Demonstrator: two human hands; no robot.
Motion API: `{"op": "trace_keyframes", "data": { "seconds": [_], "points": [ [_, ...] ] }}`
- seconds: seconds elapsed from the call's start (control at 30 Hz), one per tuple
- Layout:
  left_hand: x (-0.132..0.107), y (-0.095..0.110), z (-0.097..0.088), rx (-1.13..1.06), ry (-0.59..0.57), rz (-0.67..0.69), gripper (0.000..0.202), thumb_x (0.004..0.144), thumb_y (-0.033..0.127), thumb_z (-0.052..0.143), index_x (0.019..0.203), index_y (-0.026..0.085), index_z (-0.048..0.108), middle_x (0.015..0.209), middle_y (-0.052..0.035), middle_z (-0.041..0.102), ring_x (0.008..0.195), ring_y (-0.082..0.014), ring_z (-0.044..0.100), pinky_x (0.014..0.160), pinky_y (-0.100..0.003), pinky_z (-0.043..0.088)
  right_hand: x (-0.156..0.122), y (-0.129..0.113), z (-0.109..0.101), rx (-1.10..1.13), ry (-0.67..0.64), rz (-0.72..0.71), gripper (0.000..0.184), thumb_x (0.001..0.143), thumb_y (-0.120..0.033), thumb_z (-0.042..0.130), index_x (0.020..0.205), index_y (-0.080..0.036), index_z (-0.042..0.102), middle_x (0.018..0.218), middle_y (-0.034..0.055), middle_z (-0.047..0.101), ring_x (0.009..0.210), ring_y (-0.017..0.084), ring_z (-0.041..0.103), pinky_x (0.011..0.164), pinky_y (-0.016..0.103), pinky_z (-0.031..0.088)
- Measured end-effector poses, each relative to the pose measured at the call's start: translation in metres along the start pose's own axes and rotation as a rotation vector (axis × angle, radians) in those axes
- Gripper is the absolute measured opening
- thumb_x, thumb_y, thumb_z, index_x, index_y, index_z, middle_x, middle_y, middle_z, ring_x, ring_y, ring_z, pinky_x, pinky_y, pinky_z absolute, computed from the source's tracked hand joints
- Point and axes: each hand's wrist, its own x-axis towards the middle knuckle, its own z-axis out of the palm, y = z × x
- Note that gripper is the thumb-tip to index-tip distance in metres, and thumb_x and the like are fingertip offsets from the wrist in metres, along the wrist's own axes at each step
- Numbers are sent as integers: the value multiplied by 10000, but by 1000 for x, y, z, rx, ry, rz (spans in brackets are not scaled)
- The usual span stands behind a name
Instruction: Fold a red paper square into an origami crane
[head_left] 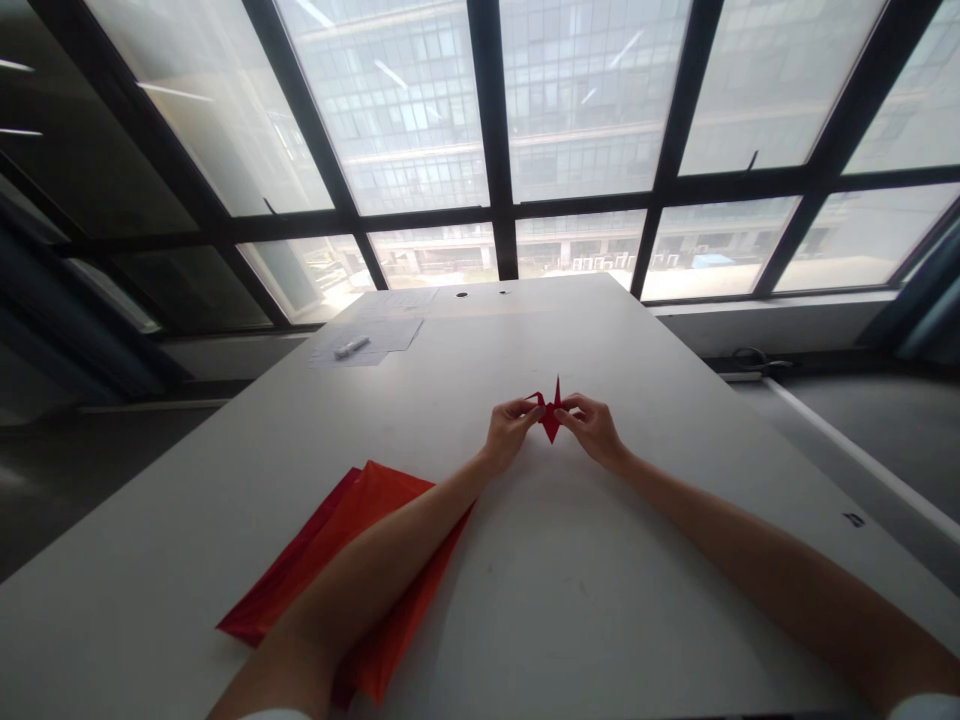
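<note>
A small red folded paper figure [551, 414] with a pointed tip sticking up is held just above the white table [600, 600], a little past its middle. My left hand [508, 430] pinches its left side with closed fingers. My right hand [594, 427] pinches its right side the same way. Both forearms stretch out over the table toward it.
A stack of red and orange paper sheets [375, 500] lies under my left forearm near the front left. White sheets [379, 335] with a small white object [351, 347] lie at the far left. Large windows stand beyond the table's far edge.
</note>
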Motion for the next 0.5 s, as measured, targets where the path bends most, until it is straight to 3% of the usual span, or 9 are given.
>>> {"op": "trace_keyframes", "data": {
  "seconds": [0.23,0.4,0.5],
  "points": [
    [1,-1,1,39,1,-7,305,700,409,828,833,140,777,795,-65,728,705,-158,619,694,-283,493,1,3,1,37,22,-7,253,802,-459,717,777,-207,721,812,47,689,745,189,646,617,289,528],
    [0,5,1,85,8,14,407,716,390,822,1064,191,749,998,-71,710,790,-147,627,703,-251,490,2,5,0,24,75,-10,248,795,-451,722,855,-211,745,884,59,680,786,193,637,597,277,513],
    [-1,7,1,85,-10,-18,485,720,377,823,1159,212,705,1015,-60,696,799,-144,630,704,-245,494,2,5,0,13,105,-2,252,793,-447,722,885,-213,745,901,58,670,794,192,632,599,276,513]
  ]
}}
